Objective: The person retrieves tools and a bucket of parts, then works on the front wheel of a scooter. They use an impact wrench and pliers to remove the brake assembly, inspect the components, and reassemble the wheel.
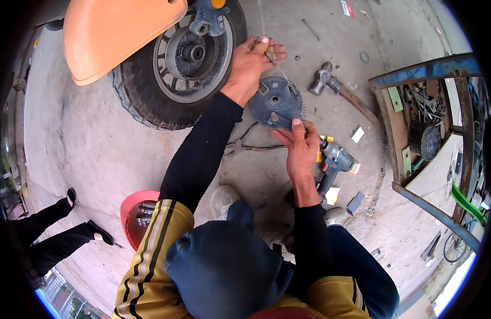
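Note:
A dark round brake plate (266, 101), with a hole at its centre, is held in front of me beside the wheel. My right hand (303, 146) pinches its lower edge between thumb and fingers. Along the plate's right edge runs a coiled spring (303, 109). A thin brake cable (281, 70) leads from the plate's top to my left hand (253, 64), whose thumb and fingers close on it. Just left of that hand is the wheel (171, 74), with a black tyre and an open hub, under an orange fender (115, 37).
A hammer (341, 93) lies right of the plate, a cordless impact driver (334, 165) below it. A blue metal frame (426, 72) with a tool tray stands at right. A red bowl (129, 223) of metal parts sits at lower left, near another person's feet (100, 232).

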A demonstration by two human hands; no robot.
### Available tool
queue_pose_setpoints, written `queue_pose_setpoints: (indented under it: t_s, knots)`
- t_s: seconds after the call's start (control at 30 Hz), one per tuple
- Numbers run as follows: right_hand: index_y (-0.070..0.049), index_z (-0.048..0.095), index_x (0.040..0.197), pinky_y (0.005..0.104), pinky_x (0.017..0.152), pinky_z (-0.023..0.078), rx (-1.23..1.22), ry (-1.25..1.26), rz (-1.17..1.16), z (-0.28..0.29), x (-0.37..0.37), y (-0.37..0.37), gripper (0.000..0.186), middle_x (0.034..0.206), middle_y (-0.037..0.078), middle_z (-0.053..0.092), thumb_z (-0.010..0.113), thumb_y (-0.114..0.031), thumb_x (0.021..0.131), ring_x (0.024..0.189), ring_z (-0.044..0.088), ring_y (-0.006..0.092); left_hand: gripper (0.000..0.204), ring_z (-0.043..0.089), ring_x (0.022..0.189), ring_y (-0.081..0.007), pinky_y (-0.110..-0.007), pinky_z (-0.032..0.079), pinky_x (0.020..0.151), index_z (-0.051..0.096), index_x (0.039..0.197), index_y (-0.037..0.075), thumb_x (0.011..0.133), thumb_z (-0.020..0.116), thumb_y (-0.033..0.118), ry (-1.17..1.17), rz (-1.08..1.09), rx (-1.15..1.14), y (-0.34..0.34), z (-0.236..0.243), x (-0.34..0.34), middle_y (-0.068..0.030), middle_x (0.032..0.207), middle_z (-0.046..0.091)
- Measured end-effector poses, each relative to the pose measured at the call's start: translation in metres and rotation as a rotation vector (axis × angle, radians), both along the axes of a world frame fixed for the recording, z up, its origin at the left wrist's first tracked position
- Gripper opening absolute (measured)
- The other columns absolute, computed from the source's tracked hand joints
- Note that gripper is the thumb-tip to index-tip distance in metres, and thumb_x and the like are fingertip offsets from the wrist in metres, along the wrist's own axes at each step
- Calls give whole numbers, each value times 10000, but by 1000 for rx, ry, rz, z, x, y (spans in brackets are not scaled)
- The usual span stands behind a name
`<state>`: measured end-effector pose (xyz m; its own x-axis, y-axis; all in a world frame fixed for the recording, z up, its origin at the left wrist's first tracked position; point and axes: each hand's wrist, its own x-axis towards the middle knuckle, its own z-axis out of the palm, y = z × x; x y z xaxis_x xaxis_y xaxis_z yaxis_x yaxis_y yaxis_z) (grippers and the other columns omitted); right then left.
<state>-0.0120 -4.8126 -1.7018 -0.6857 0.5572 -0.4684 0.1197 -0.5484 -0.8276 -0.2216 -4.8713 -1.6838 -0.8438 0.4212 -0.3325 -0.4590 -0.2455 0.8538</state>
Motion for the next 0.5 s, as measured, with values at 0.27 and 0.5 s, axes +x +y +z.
queue_pose_setpoints:
  t_s: [0.27, 0.5]
  knots:
    - [37, 538, 1120, 361, 852, 628, -108, 26, 78, -25, 6, 22, 270, 1054, 110, 623, 658, -185, 1025, 935, 707, 235, 256, 700, 1109, -309, -430, 576, 973, 608, 1198, -19, 1106, 472, 178, -104, -152, 151, -17, -10, -1, -191, 1212, 688]
    - [20, 634, 1118, 321, 845, 610, -187, -53, 127, -40, 1, 23, 184, 1021, 87, 675, 677, -119, 1005, 908, 707, 204, 212, 668, 868, -184, -368, 600, 840, 631, 1143, -7, 1088, 527, 170, 6, 96, 49, -14, -32, 7, -86, 994, 675]
